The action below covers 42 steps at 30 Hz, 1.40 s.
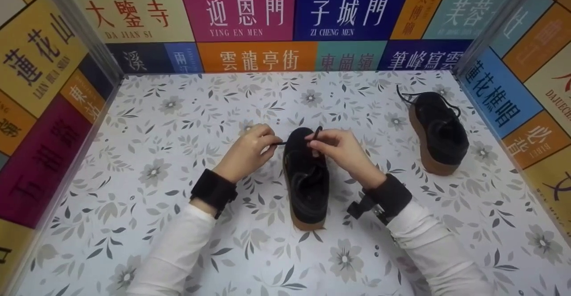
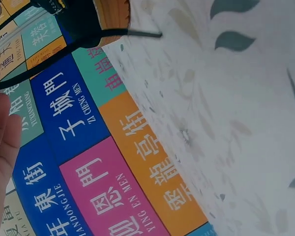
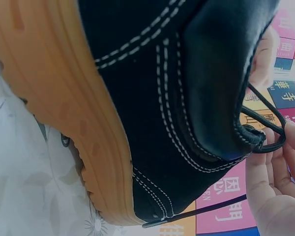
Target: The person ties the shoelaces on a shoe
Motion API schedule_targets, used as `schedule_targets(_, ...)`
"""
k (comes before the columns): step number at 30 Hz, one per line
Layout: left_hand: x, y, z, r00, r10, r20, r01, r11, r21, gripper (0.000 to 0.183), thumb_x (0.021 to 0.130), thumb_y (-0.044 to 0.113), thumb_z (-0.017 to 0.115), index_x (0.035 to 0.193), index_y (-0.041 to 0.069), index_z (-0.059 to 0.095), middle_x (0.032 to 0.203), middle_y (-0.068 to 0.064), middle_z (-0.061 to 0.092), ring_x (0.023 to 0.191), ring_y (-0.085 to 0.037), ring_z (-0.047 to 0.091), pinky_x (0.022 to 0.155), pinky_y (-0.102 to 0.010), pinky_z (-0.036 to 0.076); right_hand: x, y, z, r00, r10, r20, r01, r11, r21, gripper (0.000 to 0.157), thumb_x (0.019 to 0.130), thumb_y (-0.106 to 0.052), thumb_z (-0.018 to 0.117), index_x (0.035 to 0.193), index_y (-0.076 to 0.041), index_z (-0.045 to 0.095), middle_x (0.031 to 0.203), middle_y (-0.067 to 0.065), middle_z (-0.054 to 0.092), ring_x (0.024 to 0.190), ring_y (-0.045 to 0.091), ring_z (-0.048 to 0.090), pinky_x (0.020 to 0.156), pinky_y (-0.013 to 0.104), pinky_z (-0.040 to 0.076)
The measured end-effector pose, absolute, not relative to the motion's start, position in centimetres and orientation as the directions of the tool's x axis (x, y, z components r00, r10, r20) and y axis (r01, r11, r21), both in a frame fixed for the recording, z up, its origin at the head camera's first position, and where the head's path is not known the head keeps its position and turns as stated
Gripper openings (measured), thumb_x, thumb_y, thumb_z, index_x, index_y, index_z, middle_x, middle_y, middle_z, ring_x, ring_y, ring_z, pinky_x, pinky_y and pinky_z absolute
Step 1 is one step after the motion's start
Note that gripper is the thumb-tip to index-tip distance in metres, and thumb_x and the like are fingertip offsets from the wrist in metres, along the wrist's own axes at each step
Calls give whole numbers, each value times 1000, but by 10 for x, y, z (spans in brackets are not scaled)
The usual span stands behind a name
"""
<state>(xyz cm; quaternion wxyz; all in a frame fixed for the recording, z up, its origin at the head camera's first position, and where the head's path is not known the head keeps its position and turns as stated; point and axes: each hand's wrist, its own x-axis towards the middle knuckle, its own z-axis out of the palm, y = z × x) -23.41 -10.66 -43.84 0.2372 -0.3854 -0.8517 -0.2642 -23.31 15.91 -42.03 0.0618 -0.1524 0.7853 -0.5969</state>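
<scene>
A black low shoe [image 1: 308, 206] with white stitching and a tan sole stands on the patterned surface, toe away from me. My left hand [image 1: 250, 153], left of the toe, pinches a dark shoelace [image 1: 279, 143] running taut to the shoe. My right hand [image 1: 345, 151] pinches a lace over the front right side, where a small loop [image 1: 317, 131] rises. In the left wrist view a lace [image 2: 49, 64] crosses from the fingers past the toe. The right wrist view shows the shoe's side [image 3: 132, 103] close up, with laces [image 3: 280, 132] at the fingers. Fingertips are partly hidden.
A matching black shoe [image 1: 439, 131] stands at the right back, its laces [image 1: 403, 94] loose. Panels with printed characters [image 1: 245, 12] border the floral-patterned surface [image 1: 156, 224] at the back and both sides. Each wrist wears a black band [image 1: 214, 191].
</scene>
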Motion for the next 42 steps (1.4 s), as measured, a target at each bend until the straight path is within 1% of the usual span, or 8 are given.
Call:
schedule_targets(5,-237,-102,-451,-661,488,570,738,560,377,12,94,-3,75,105,1,79,96,-12,70,92,-29,67,87,-41,59,-236,159,-424,-947,-318,32,-88,163,-983,23,101,-6,71,117,11,74,88,-9,77,77,6,69,76,20,59)
schedule_targets(10,-239,-101,-459,-724,461,513,686,558,466,13,95,-3,74,107,-1,77,100,-15,72,96,-32,71,91,-43,61,-241,161,-428,-947,-321,-25,-7,98,-995,17,102,-6,69,114,3,77,89,-9,78,79,8,69,78,21,58)
schedule_targets(15,-241,-106,-462,-773,415,479,632,558,537,16,97,-9,66,108,-4,76,103,-18,73,100,-35,72,93,-45,62,-245,161,-429,-948,-316,-47,30,57,-998,12,102,-5,69,109,-3,79,90,-9,79,80,7,69,79,20,58)
schedule_targets(19,-246,-109,-463,-806,379,455,591,561,579,16,95,-11,68,108,-6,76,105,-21,74,100,-37,72,91,-46,62,-247,162,-430,-949,-311,-54,41,45,-998,12,102,-5,69,108,-6,79,91,-8,79,81,7,70,80,20,59)
schedule_targets(27,-254,-110,-462,-901,365,233,423,632,649,18,94,-7,72,111,-8,77,109,-24,75,100,-39,73,92,-48,62,-251,163,-429,-946,-316,-72,65,32,-997,14,102,-3,68,100,-11,79,94,-8,80,81,7,72,80,19,60)
schedule_targets(32,-258,-107,-466,-912,384,141,377,656,653,18,93,-6,73,111,-7,78,110,-24,76,97,-38,74,92,-46,62,-251,164,-428,-948,-310,-73,65,37,-997,14,101,-3,69,97,-12,79,101,-5,81,80,8,72,80,19,60)
schedule_targets(37,-260,-103,-475,-885,414,212,447,631,634,12,92,-2,77,103,-6,78,105,-22,78,92,-37,74,88,-47,62,-251,165,-428,-946,-316,-76,67,40,-997,16,102,-2,68,96,-12,79,105,-4,81,81,7,72,81,20,61)
schedule_targets(42,-258,-103,-477,-872,409,270,481,615,625,7,94,0,75,98,-5,79,99,-21,78,91,-36,74,86,-48,62,-252,166,-427,-945,-318,-77,71,33,-997,15,102,-2,68,97,-12,79,105,-4,81,81,8,72,81,20,61)
